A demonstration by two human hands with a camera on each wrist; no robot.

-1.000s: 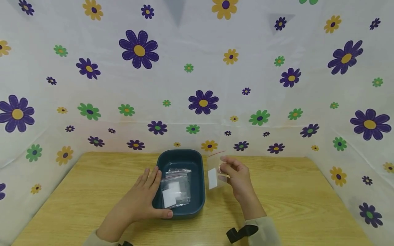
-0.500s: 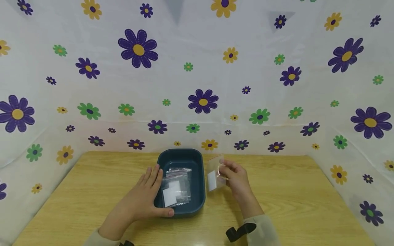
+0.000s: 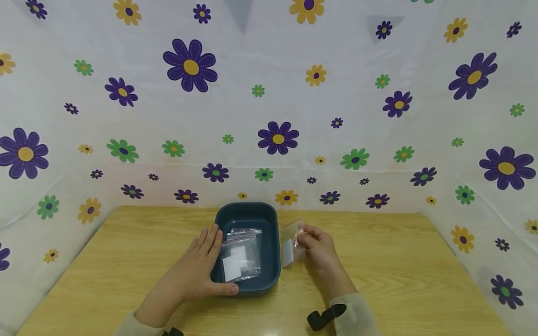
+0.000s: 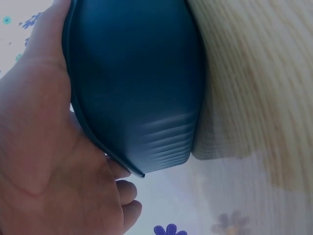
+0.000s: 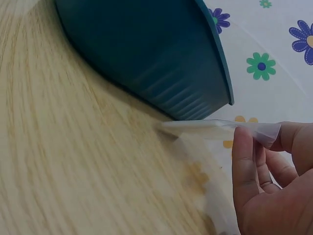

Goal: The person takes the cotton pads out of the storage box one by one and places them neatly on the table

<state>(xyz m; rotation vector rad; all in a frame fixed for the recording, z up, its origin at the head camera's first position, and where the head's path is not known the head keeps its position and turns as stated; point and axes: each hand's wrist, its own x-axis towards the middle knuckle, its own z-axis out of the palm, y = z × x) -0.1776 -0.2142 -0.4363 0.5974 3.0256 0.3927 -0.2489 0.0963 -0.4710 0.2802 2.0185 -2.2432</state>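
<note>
Head view: a person's right hand (image 3: 321, 249) pinches a clear bag (image 3: 290, 237) by its side edge, just right of a dark teal tub (image 3: 270, 252) and low over a wood-grain table (image 3: 399, 275). The edge hold seems chosen to leave most of the bag's face uncovered, with the white card (image 3: 287, 252) inside at the low end nearest the tub. The right wrist view catches the bag edge-on, thumb and fingertips on the film, its far end by the tub's corner; whether that end touches table or tub cannot be told. The left hand (image 3: 193, 273) lies with fingers straight along the tub's left rim and thumb stretched out on the near rim, apparently to steady a light container; the left wrist view shows its palm along the rim. In the tub, more bags (image 3: 251, 261) with white cards lie flat and overlapping, an arrangement that probably suits the narrow floor. The tub's right wall stands between them and the held bag. Flower-printed cloth (image 3: 349, 56) rises behind the table and along both sides, with the tub's far end near it. A black band (image 3: 325, 317) juts from the right sleeve (image 3: 359, 317), apart from the bag.
</note>
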